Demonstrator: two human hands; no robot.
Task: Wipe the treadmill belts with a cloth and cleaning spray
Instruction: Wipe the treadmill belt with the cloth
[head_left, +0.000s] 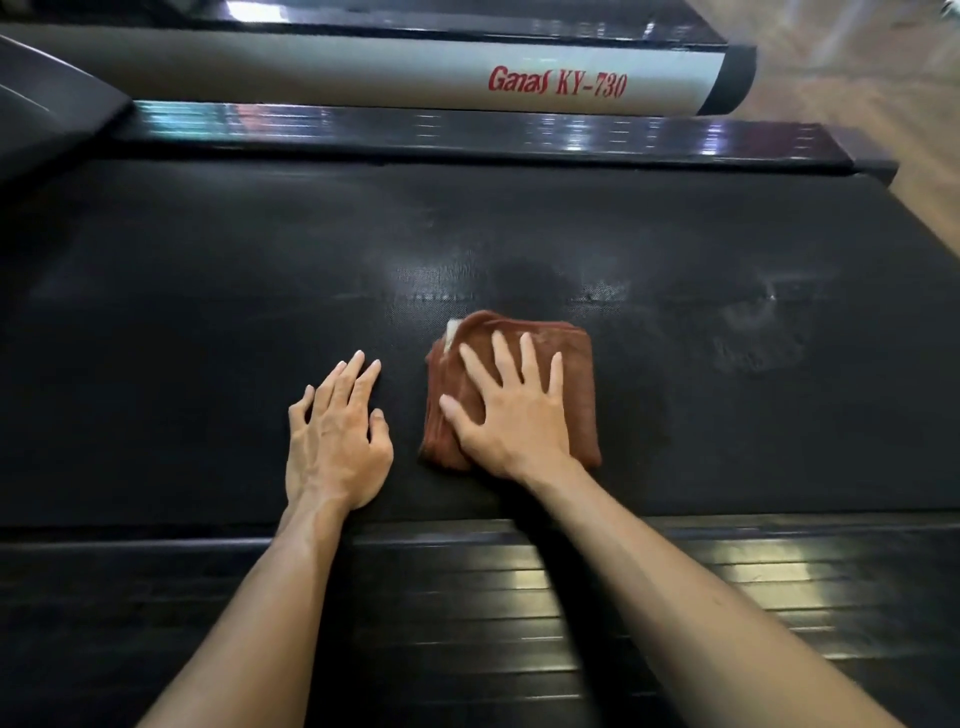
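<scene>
A black treadmill belt (208, 312) fills the middle of the view. A folded rust-brown cloth (579, 374) lies flat on it, right of centre. My right hand (511, 410) presses down on the cloth with the fingers spread. My left hand (337, 436) rests flat on the bare belt just left of the cloth, holding nothing. Wet, smeared patches (758, 332) shine on the belt to the right of and beyond the cloth. No spray bottle is in view.
A ribbed black side rail (727, 571) runs along the near edge, under my forearms. A glossy far rail (467, 130) borders the belt, with a grey bar marked "Ganas KY-730" (556, 85) behind it. Wooden floor (883, 78) shows at top right.
</scene>
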